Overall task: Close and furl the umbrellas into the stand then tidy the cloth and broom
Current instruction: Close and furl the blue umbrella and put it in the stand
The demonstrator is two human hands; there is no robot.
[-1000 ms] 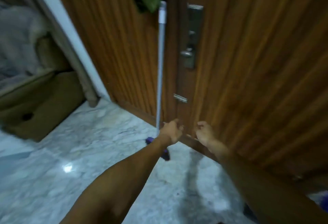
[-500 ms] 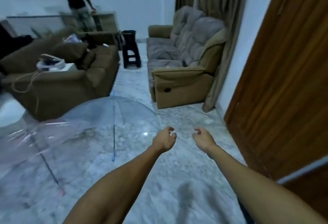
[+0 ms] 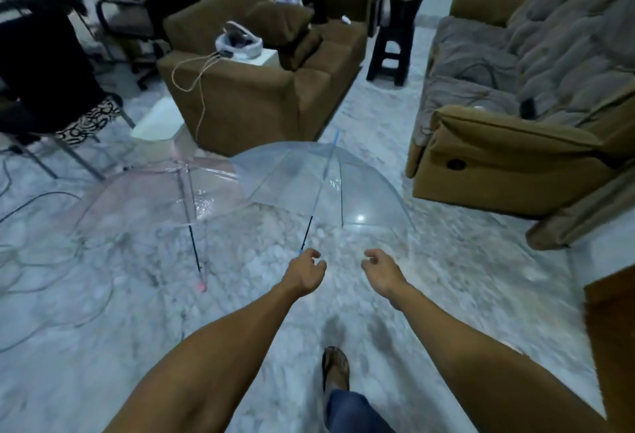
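Item 1, left hand [image 3: 305, 273]: arm stretched fwd, fingers curled loosely, thumb & fingertips apart, nothing in the grip. Item 2, right hand [image 3: 381, 269]: same pose, fingers half-curled & spread, empty, just beside the left w/ a gap of bare floor btwn them. Item 3, blue-trimmed clear umbrella [image 3: 323, 185]: fully open, lying on the marble floor [image 3: 446, 281] directly ahead of both hands; canopy domed, blue tip pointing away toward the sofas; dark shaft runs back toward the left hand, its lower end right at the left fingertips, contact cannot be told (hand covers the handle end). Item 4, pink-trimmed clear umbrella [image 3: 161, 199]: also open, on floor ahead & to the left of the left hand, canopy edge overlapping the blue one's; dark shaft w/ pink handle [image 3: 201, 285] end lying left of the left hand, well apart from it. Item 5, brown sofa [image 3: 254, 96]: beyond the umbrellas, ahead-left of the grip; white device & trailing cable on its arm. Item 6, brown recliner [image 3: 498, 158] w/ grey throw: ahead-right of the right hand. Item 7, black stool [image 3: 391, 51]: far ahead btwn the two seats. Item 8, loose cables [image 3: 41, 261]: floor far left. Item 9, sandalled foot [image 3: 335, 367]: below & behind the hands, blue trouser leg above it.
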